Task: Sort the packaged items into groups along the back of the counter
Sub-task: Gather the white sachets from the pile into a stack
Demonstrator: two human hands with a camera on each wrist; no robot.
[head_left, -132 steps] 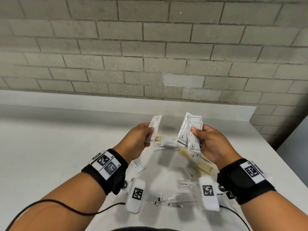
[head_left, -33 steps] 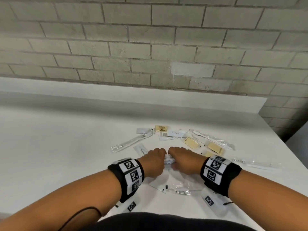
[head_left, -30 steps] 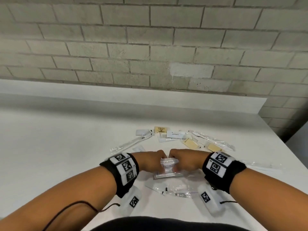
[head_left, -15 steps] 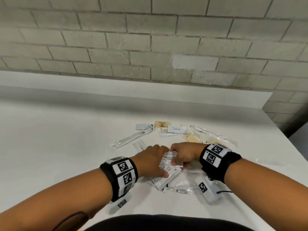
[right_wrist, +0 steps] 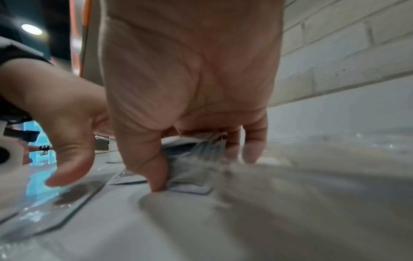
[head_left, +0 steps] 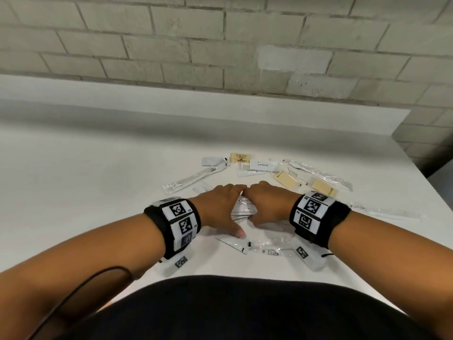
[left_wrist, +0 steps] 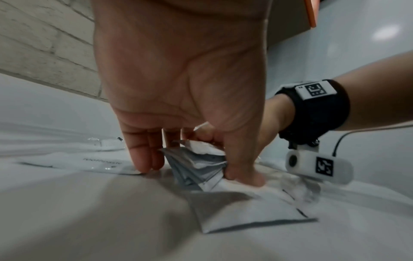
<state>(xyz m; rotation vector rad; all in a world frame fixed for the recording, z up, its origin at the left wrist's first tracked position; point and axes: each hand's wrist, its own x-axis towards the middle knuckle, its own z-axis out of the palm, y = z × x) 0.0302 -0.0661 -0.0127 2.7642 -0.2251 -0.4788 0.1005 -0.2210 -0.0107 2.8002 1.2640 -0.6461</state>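
Note:
A stack of white shampoo and conditioner sachets [head_left: 245, 207] stands on edge on the white counter [head_left: 85, 192], close to me. My left hand [head_left: 226, 207] grips its left side, and my right hand [head_left: 266, 204] grips its right side. In the left wrist view my left hand [left_wrist: 192, 173] has thumb and fingers curled round the fanned stack [left_wrist: 201, 164]. The right wrist view shows my right hand [right_wrist: 203, 169] pinching the same stack [right_wrist: 194, 150]. One loose sachet [head_left: 232, 244] lies flat by my left thumb.
Behind the hands lie a wrapped toothbrush [head_left: 193, 179], a toothpaste box [head_left: 263, 165], tan soap packets [head_left: 286, 180] [head_left: 323, 188] and clear wrappers [head_left: 318, 171]. A clear packet [head_left: 269, 247] lies in front, another [head_left: 392, 213] to the right. The counter's right edge is near.
The hands came down from mid-air to the counter with the sachets. Over the last half second they closed in from both sides and squared the stack up on its edge.

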